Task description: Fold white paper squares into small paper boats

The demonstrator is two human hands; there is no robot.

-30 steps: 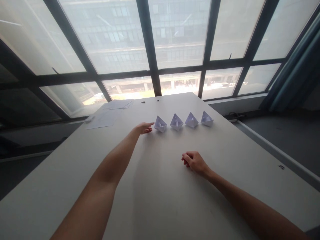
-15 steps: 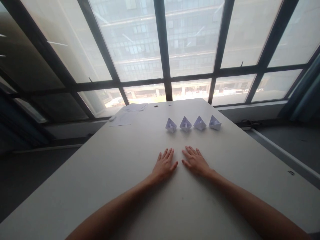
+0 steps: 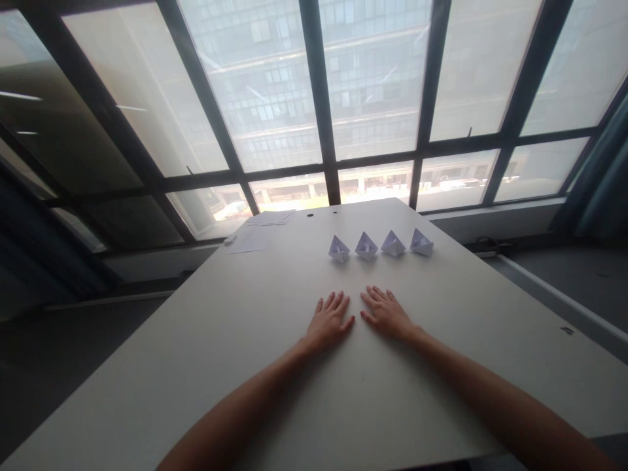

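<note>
Both of my hands lie flat, palms down, on a white table (image 3: 220, 366). My left hand (image 3: 330, 320) has its fingers spread and holds nothing. Close beside it, my right hand (image 3: 386, 314) also rests with fingers apart and nothing in them. A small gap separates the two thumbs. Beyond the hands stands a row of several folded white paper boats. The leftmost paper boat (image 3: 339, 250) is nearest my left hand; the rightmost paper boat (image 3: 422, 243) sits past my right hand. Neither hand touches a boat.
Flat white paper sheets (image 3: 248, 243) lie at the table's far left corner, with a small pale object (image 3: 229, 241) beside them. A dark round hole (image 3: 310, 215) is near the far edge. Tall framed windows (image 3: 373, 78) rise behind the table, and a blue curtain (image 3: 586, 176) hangs at right.
The camera view has shifted slightly, so the table and windows sit a little differently. My hands stay flat on the table, and the paper boats keep their places.
</note>
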